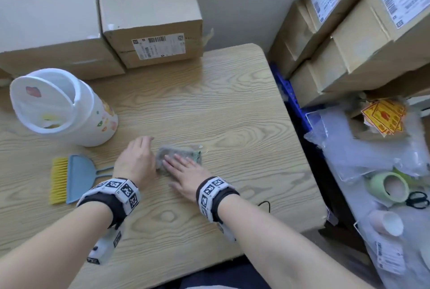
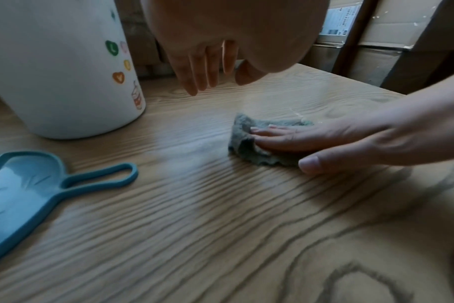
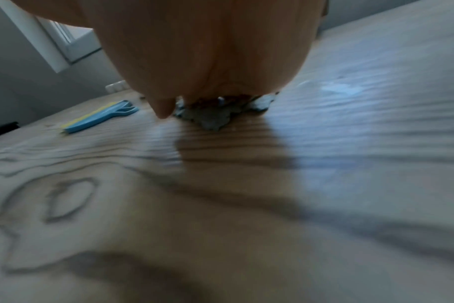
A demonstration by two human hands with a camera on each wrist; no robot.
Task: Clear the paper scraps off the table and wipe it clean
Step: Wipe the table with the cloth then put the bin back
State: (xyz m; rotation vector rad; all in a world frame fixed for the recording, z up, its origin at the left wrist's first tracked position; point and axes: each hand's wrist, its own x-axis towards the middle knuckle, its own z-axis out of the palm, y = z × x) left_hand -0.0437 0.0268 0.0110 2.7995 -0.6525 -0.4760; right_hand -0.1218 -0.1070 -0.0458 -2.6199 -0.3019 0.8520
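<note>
Wiping is under way: our right hand (image 1: 183, 173) presses the cloth (image 1: 180, 152) with flat fingers (left hand (image 1: 137, 158) relaxed, empty). Next, we judge, sweep the remaining surface (image 1: 232, 107).

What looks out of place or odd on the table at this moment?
Little stands out. The white bin stands tilted, its opening facing the person, perhaps by design. Pale flecks remain on the table beside the grey cloth under the flat right hand. The dustpan and brush lie neatly together.
</note>
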